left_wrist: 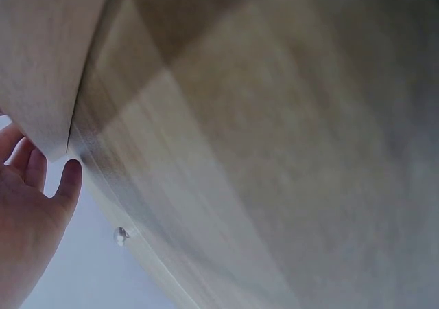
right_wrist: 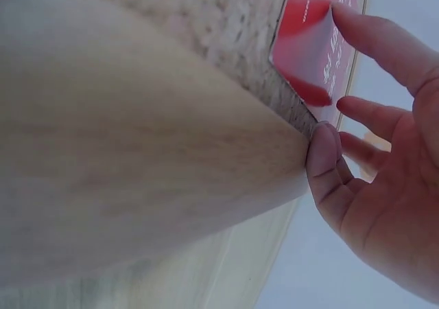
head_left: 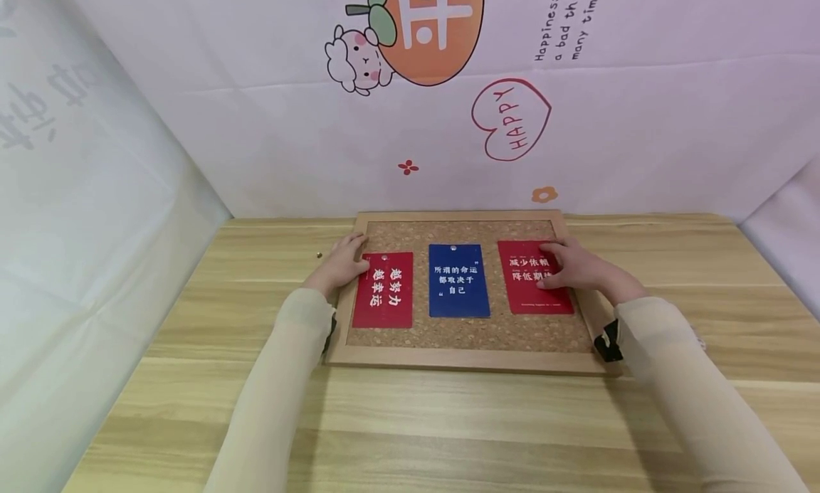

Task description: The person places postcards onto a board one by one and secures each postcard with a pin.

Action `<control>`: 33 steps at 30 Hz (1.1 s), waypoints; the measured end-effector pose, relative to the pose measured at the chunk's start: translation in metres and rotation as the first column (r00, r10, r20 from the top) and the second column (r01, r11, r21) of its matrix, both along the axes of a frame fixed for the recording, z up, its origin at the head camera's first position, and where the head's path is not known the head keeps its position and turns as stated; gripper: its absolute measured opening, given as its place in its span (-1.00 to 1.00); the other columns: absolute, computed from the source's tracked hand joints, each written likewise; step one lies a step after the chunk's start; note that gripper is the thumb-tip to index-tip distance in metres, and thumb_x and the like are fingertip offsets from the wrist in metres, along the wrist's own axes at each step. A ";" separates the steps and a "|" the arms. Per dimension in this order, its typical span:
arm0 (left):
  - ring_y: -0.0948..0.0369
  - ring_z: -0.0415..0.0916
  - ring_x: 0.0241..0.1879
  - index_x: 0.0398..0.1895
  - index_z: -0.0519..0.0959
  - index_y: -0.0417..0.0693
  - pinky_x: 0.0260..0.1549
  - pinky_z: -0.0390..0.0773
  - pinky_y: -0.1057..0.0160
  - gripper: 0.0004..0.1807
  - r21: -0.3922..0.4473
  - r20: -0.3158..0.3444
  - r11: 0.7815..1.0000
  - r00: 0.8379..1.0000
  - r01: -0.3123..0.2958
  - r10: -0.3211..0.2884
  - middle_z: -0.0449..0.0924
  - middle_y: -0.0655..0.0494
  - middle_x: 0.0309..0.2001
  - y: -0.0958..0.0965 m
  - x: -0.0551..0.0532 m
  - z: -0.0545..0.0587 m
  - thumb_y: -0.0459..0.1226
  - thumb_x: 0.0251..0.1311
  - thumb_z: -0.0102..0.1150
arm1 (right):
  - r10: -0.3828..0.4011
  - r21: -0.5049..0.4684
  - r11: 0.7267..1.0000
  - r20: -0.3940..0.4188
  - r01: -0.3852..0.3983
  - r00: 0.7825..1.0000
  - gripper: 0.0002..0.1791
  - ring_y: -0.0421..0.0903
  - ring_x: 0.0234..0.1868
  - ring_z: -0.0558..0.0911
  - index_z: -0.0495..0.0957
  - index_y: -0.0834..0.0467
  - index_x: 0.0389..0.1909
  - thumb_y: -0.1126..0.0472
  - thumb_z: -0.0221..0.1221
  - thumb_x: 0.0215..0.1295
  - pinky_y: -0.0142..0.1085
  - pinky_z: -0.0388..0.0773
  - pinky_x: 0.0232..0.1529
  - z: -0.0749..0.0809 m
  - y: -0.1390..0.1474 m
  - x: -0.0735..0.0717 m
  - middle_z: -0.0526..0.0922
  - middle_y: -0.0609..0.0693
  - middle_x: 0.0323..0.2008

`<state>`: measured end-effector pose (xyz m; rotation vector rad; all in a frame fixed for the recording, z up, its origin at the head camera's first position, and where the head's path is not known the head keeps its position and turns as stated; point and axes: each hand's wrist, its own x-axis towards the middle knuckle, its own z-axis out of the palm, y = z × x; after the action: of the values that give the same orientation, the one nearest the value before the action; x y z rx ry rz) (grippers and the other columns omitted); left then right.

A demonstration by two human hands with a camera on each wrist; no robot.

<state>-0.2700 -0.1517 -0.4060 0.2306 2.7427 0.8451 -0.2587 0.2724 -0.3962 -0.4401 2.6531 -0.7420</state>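
A wood-framed corkboard [head_left: 448, 336] lies flat on the table. Three cards are on it: a red card [head_left: 397, 315] at left with a pin [head_left: 384, 258] at its top, a blue card [head_left: 458, 304] in the middle with a pin [head_left: 453, 248], and another red card [head_left: 538, 301] at right. My left hand [head_left: 339, 267] rests on the board's left frame, thumb near the left card's edge. Over the right card, my right hand [head_left: 579, 271] spreads its fingers and touches the surface. In the right wrist view, one fingertip [right_wrist: 324, 147] meets the board's frame.
A loose pin [head_left: 319, 255] lies on the wooden table [head_left: 461, 429] left of the board. Behind the table hangs a white printed cloth [head_left: 307, 151], and a white sheet [head_left: 96, 194] hangs at left.
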 end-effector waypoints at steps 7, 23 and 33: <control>-0.08 -0.24 0.52 0.50 -0.01 -0.16 0.47 -0.10 -0.12 -0.30 0.014 0.008 1.000 1.000 0.003 -0.003 -0.17 -0.08 0.54 0.001 0.000 0.002 -0.30 0.31 -0.07 | -0.006 0.005 1.000 0.083 0.006 0.997 -0.05 0.50 0.38 -0.12 0.02 0.47 0.38 0.08 0.29 0.15 0.39 0.01 0.31 0.008 -0.005 0.003 -0.19 0.49 0.41; -0.10 -0.25 0.51 0.49 -0.02 -0.18 0.46 -0.12 -0.16 -0.30 0.001 0.004 1.000 1.000 0.010 -0.010 -0.18 -0.10 0.54 0.000 0.001 0.002 -0.30 0.31 -0.08 | -0.003 0.015 1.000 0.121 0.001 0.993 -0.05 0.50 0.39 -0.16 -0.02 0.42 0.42 0.07 0.26 0.18 0.42 -0.01 0.28 0.010 -0.005 0.004 -0.23 0.48 0.43; -0.10 -0.24 0.51 0.50 -0.02 -0.18 0.47 -0.10 -0.14 -0.28 0.005 0.009 1.000 1.000 0.006 -0.006 -0.17 -0.10 0.54 -0.001 0.000 0.002 -0.30 0.30 -0.05 | 0.030 0.012 0.999 0.142 -0.032 0.989 0.04 0.51 0.40 -0.22 -0.09 0.43 0.43 0.06 0.31 0.14 0.42 -0.05 0.30 0.011 -0.004 0.004 -0.27 0.48 0.43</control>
<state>-0.2705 -0.1523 -0.4044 0.2348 2.7308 0.8492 -0.2549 0.2683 -0.3854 -0.4076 2.5116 -0.7177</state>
